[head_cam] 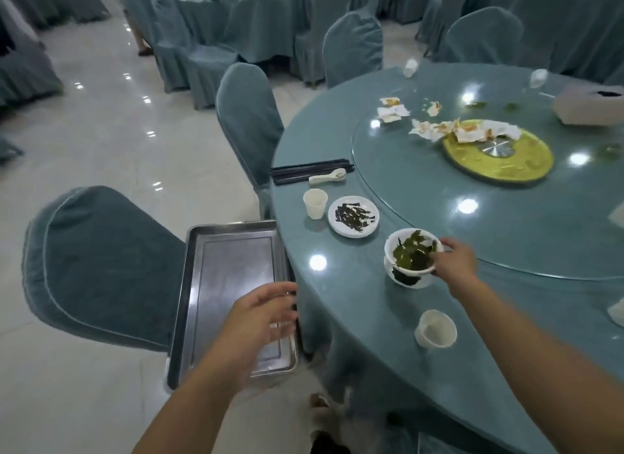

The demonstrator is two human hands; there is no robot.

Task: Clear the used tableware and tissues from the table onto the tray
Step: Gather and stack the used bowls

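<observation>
Left hand [261, 313], lower centre of frame: fingers spread and straight, holding nothing, hovering over the near right edge of the tray [233, 261]. Motion blur, so I cannot tell whether they touch the rim. Likely purpose: steadying or guiding the tray for loading.

Tray: steel, lower centre, apparently resting on the seat of a covered chair [101, 268] and butted against the edge of the table [354, 318]. Placement keeps the carry from table to tray short.

Right hand [454, 261], centre right: fingers curled over the far rim of a white bowl [412, 251] with green leaf scraps inside. The bowl sits stacked on a small plate [410, 279]. A rim grip keeps the fingers out of the residue.

Other items on the table:
- paper cup [315, 203] and a plate [353, 216] with dark scraps, just beside each other, centre
- spoon [329, 177] and dark chopsticks [310, 168] above them
- second cup [435, 328] near the lower right
- crumpled tissues [435, 127] on the glass turntable [422, 190], upper right

Judgement: the task is at its start, since all tableware in view is on the table. The bowl is the first candidate. It may tip leaves if lifted by one edge.
</observation>
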